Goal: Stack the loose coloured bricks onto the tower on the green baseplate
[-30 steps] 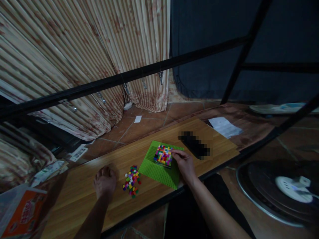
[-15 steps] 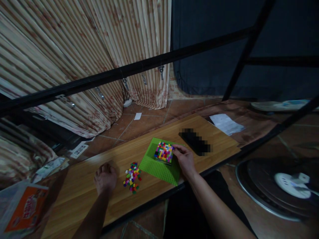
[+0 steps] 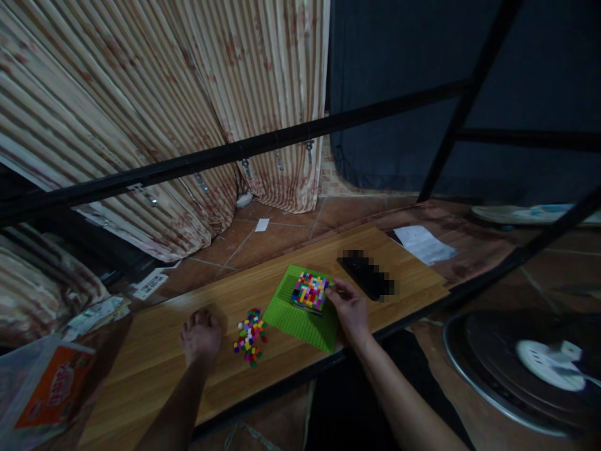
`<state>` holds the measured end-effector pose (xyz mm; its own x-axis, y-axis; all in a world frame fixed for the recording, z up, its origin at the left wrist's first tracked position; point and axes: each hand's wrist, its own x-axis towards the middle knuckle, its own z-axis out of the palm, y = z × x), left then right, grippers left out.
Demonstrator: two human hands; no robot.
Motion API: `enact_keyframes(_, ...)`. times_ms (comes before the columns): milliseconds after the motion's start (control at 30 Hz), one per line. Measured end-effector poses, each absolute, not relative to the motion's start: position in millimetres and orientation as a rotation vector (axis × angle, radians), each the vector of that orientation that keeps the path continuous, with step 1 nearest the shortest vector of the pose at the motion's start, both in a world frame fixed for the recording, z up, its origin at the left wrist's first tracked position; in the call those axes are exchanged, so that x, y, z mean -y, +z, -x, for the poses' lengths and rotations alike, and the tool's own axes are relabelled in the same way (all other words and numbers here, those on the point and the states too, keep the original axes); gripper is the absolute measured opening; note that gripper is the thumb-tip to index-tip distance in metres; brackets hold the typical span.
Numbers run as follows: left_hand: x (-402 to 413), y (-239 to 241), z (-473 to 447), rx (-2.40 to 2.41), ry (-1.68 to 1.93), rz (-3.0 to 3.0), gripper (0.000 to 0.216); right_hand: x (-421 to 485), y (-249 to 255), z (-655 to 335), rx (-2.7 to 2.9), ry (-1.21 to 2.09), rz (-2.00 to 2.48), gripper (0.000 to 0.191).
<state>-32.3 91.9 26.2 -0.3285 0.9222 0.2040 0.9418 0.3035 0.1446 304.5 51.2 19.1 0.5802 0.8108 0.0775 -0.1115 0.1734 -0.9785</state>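
Bricks (image 3: 310,291), orange label (image 3: 55,389) with blurred lettering (image 3: 61,381)

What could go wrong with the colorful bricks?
A few things might:
The right hand has its fingertips right by the side of the brick stack, so a bump could knock it askew.
The green board has a corner close to the table edge, so a nudge might push it over.
The loose bricks lie beside the left hand; a careless sweep could scatter them.
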Motion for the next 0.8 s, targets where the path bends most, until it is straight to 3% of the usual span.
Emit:
enact_keyframes(133, -91, 27, 31, 2.484, -0.354, 1.767, 0.048, -27, 26, -298, 0.886, 0.585, 1.363, 0.033)
enact_keyframes(333, -92, 25, 32, 2.476, -0.372, 1.763, 0.046, 5, 34, -265, 1.319, 0.713, 1.354, 0.018)
enact_keyframes(800, -92, 18, 32, 2.451, -0.425, 1.737, 0.042, -2, 19, -246, 1.606, 0.504, 1.471, 0.026)
